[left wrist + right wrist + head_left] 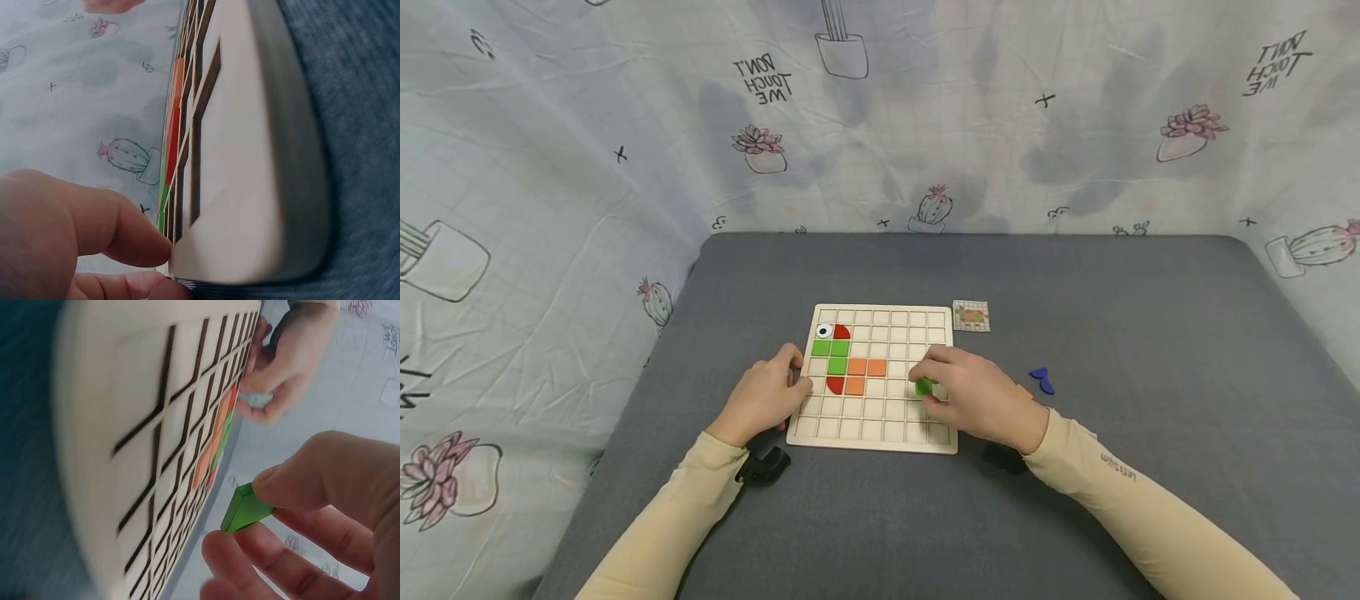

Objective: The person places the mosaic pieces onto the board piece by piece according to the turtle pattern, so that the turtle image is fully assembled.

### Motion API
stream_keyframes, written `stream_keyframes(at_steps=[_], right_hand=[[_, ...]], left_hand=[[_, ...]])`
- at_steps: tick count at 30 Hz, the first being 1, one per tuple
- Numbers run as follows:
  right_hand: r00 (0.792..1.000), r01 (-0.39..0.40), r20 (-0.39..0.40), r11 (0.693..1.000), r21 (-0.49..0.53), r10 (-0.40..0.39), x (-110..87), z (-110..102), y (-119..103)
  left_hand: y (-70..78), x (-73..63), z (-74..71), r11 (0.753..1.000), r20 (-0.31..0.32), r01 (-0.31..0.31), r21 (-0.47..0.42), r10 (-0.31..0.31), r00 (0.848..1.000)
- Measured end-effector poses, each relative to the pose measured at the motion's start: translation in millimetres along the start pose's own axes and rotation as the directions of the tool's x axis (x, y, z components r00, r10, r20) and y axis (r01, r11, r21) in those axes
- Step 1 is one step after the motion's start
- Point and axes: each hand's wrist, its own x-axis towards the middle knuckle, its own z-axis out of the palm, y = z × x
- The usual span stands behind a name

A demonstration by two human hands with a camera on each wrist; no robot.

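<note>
A pale wooden grid board (865,429) lies on the grey cloth. My left hand (765,393) holds it at its left edge, and in the left wrist view the thumb and fingers meet the board's rim (250,250). Over the right side of the board, my right hand (977,396) pinches a small green tile (249,509) between thumb and fingertips, raised off the grid. Set in the board's left half are a round eye tile (824,331), red curved tiles (842,332), several green squares (839,347) and several orange squares (876,367).
A small pattern card (972,317) lies by the board's upper right corner. Blue curved pieces (1042,381) rest to the right, and an orange piece (1024,391) is partly hidden behind my right hand. Printed curtains (910,125) hang behind the table.
</note>
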Motion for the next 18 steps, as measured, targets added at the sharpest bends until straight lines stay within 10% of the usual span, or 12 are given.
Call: stream_keyframes(at_steps=[18], right_hand=[[0.998, 0.013, 0.068, 0.999, 0.041, -0.015, 47.4, 28.9, -18.0]], left_hand=[[-1.7, 1.2, 1.2, 1.0, -0.002, -0.011, -0.002, 0.011, 1.0]])
